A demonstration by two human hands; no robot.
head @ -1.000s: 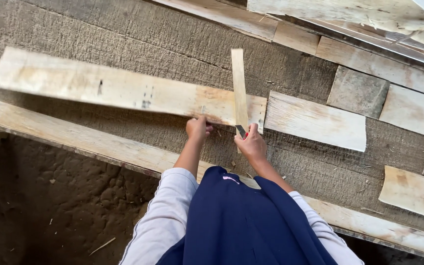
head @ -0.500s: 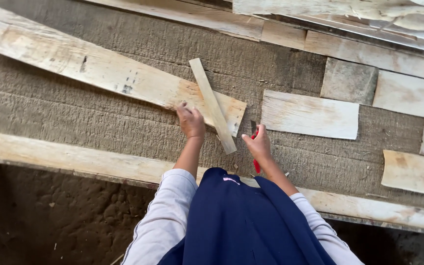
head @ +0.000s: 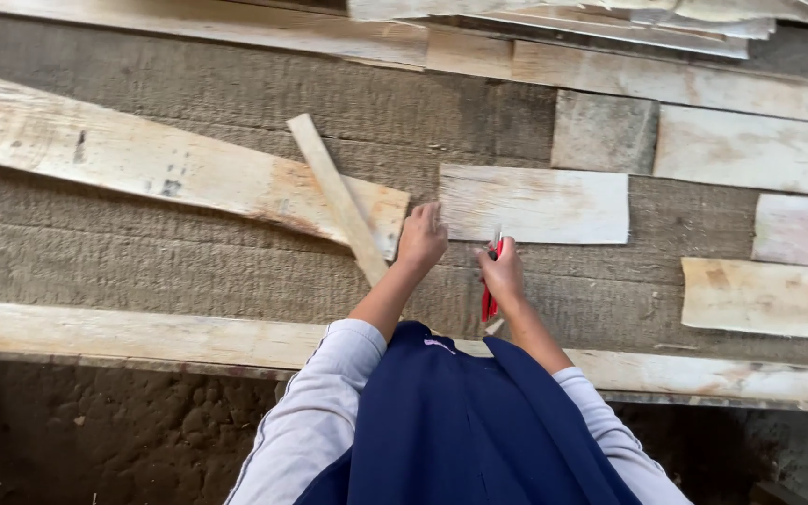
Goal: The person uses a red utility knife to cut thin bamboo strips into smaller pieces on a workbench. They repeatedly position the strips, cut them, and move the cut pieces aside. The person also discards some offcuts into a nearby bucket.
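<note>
Landmark: the short pale board [head: 533,204] lying flat on the grey plank surface [head: 189,271].

Long pale board [head: 170,173]: lies to the left of the short board, slanting, its near end close to your left hand.

Edge beam [head: 123,335]: runs along the plank surface below the short board, on your side of it.

2 pale offcuts [head: 755,297] [head: 745,150]: lie to the right of the short board, apart from it.

Narrow wooden strip [head: 339,198]: lies diagonally across the right end of the long board, left of the short board.

Your left hand [head: 421,238]: rests at the short board's lower left corner, fingers curled and touching the surface there; it grips nothing.

Your right hand [head: 502,273]: just below the short board's bottom edge, fingers closed around a red pencil [head: 489,295], tip pointing at that edge.
</note>
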